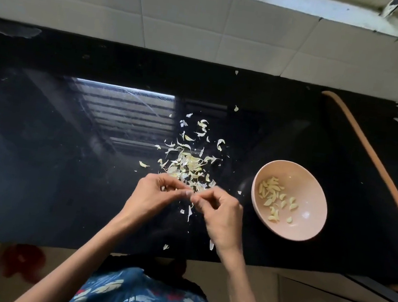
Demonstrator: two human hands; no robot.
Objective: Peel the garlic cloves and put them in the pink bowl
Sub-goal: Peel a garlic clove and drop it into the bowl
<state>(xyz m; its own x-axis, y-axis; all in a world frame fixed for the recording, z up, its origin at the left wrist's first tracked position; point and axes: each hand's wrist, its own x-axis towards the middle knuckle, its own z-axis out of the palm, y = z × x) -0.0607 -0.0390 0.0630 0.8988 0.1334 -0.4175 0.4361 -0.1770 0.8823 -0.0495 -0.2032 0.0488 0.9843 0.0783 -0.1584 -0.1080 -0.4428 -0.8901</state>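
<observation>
Both hands pinch at a garlic clove above the black tabletop.

The left hand point(155, 192) and right hand point(220, 211) meet fingertip to fingertip, closed on a small garlic clove point(190, 193), mostly hidden between them. A heap of papery skins point(188, 163) lies just beyond. The pink bowl point(314, 192) sits to the right on the tabletop point(39, 154), with peeled cloves point(272, 195) inside.

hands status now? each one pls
Left hand: closed, pinching a garlic clove at the fingertips.
Right hand: closed, pinching the same clove, peeling.
</observation>
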